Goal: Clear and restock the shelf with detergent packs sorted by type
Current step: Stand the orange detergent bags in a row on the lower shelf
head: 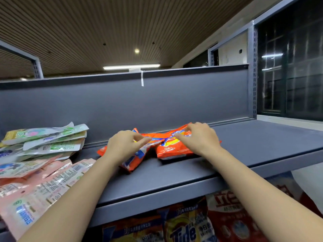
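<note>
Head view: two hands set orange plastic detergent packs (164, 145) on a grey metal shelf (244, 145).
Left hand (122, 145) at 10 o'clock and right hand (199, 137) at 2, fingers curled, pinch the packs; restocking is likely underway, squaring them probably comes next.
</note>
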